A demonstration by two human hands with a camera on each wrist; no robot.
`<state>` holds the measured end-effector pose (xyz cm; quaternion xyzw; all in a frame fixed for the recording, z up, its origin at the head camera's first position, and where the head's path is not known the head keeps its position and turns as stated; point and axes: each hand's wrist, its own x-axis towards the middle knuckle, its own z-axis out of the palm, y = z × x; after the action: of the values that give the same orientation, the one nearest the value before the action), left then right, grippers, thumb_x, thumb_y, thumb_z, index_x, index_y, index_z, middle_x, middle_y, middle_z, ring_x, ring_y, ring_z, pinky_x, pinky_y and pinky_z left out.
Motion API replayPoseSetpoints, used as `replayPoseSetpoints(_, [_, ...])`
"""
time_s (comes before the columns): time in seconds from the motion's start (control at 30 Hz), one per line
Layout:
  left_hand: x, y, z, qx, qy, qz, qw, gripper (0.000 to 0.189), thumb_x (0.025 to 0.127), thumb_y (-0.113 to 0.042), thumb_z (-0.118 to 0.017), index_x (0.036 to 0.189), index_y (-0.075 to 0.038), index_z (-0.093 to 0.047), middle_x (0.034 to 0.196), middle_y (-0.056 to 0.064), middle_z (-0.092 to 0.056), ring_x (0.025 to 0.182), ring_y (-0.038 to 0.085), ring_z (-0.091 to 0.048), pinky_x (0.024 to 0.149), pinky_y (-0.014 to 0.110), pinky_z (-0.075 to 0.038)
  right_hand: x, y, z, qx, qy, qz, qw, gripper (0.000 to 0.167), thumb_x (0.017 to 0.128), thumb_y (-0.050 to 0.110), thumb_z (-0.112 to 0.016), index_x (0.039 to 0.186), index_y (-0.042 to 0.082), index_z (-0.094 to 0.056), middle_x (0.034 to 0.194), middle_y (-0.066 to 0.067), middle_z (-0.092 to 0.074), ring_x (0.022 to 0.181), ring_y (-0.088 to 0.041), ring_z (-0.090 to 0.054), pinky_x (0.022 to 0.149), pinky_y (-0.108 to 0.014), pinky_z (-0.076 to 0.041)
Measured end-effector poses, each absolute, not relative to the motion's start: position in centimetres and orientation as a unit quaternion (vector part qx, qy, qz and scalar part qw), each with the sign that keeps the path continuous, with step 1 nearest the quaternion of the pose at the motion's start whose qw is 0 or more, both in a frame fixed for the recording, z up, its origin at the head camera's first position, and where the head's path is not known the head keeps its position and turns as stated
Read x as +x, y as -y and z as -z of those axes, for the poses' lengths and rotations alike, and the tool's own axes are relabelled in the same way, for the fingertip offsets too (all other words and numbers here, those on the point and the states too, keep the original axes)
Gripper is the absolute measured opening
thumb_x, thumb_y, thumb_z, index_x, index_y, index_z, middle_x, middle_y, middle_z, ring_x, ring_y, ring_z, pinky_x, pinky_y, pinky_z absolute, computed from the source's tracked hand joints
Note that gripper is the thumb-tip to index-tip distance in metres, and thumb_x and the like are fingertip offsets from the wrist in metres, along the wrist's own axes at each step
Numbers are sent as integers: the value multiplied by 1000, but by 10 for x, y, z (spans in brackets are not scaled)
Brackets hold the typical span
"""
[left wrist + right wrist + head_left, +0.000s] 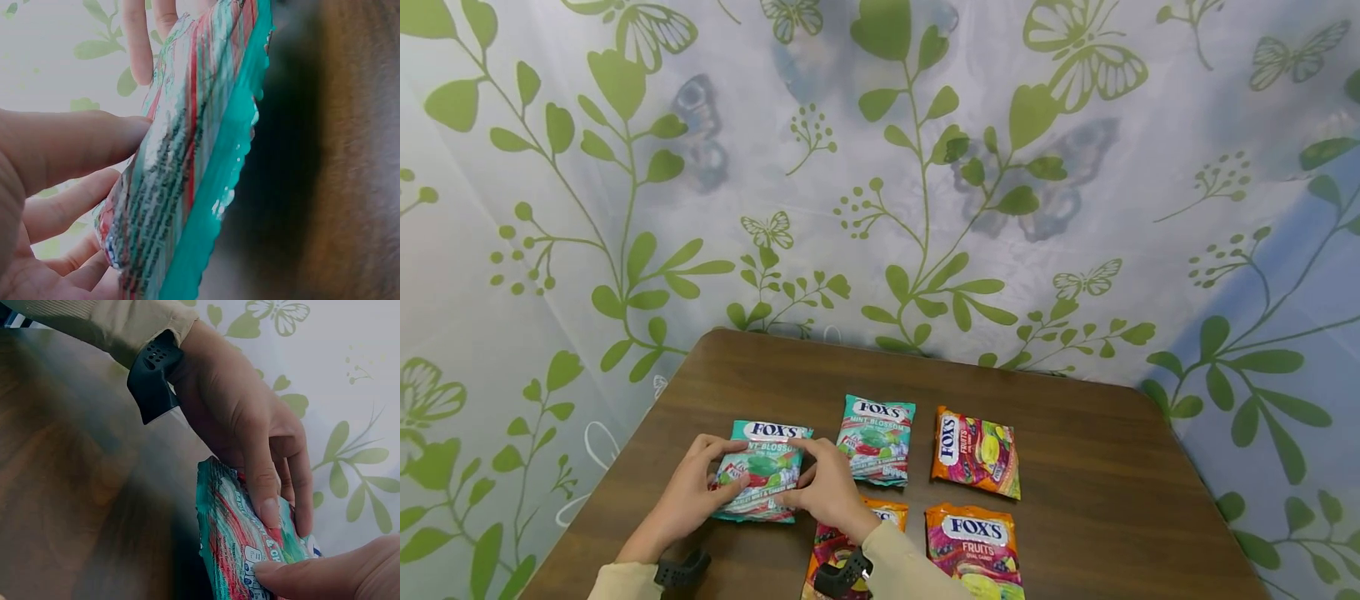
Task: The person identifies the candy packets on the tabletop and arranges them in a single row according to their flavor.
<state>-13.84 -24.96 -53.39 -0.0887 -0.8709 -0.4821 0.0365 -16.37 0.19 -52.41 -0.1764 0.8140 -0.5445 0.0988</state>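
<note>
Both hands grip a teal Fox's Mint Blossom candy bag [765,469] at the left part of the table. My left hand [700,492] holds its left side, with the thumb on the printed front. On the opposite side my right hand [831,487] has its thumb and fingers about the edge. In the left wrist view the bag's striped lower part [181,137] and teal seam show, with the left thumb [75,147] pressed to it. The right wrist view shows the left hand [250,425] across the bag [244,544] and the right thumb [331,569] on its front.
A second Mint Blossom bag [875,442] lies just right of the hands. Orange Fox's Fruits bags lie at the right [976,452], the front right [973,550] and partly under the right forearm [831,554]. A leaf-patterned curtain [917,208] hangs behind the brown table [1090,467].
</note>
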Motion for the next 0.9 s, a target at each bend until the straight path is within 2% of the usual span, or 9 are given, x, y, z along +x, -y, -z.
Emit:
replayPoseSetpoints(0.2, [-146, 256, 525, -99, 868, 485, 39, 47, 98, -10, -85, 139, 3, -68, 126, 17, -50, 108, 28, -59, 84, 37, -62, -173, 2, 517, -195, -815, 537, 95, 75, 86, 9, -96, 153, 8, -63, 125, -10, -62, 77, -5, -66, 67, -22, -58])
replayPoseSetpoints(0.33, [-153, 261, 523, -109, 878, 461, 61, 48, 97, -8, -86, 139, 5, -68, 125, 18, -50, 107, 28, -60, 83, 34, -62, -181, 7, 511, -208, -815, 534, 87, 75, 86, 8, -95, 153, 6, -63, 127, -13, -63, 78, -6, -67, 68, -22, -59])
replayPoseSetpoints(0.43, [-160, 264, 521, -115, 894, 423, 87, 49, 95, -8, -87, 138, 5, -68, 123, 18, -52, 103, 26, -57, 82, 33, -58, -190, 11, 508, -218, -816, 529, 85, 75, 87, 8, -95, 154, 6, -62, 130, -14, -63, 79, -7, -69, 70, -21, -59])
replayPoseSetpoints(0.57, [-171, 268, 517, -122, 908, 388, 104, 49, 95, -9, -87, 138, 5, -68, 122, 19, -53, 101, 27, -55, 82, 39, -52, -205, 19, 506, -227, -818, 522, 80, 76, 87, 8, -95, 155, 7, -61, 130, -14, -62, 81, -9, -69, 70, -21, -59])
replayPoseSetpoints(0.8, [-195, 283, 515, -118, 903, 404, 83, 49, 98, -7, -84, 141, 7, -65, 124, 22, -50, 106, 33, -59, 84, 39, -58, -229, 33, 508, -222, -819, 523, 84, 80, 87, 11, -96, 158, 11, -59, 136, -12, -61, 81, -6, -68, 70, -24, -59])
replayPoseSetpoints(0.9, [-205, 288, 516, -112, 900, 414, 73, 48, 100, -8, -82, 142, 8, -65, 126, 24, -50, 110, 38, -60, 86, 44, -60, -239, 39, 511, -219, -821, 522, 80, 79, 87, 11, -95, 158, 10, -59, 136, -12, -61, 81, -6, -67, 71, -24, -60])
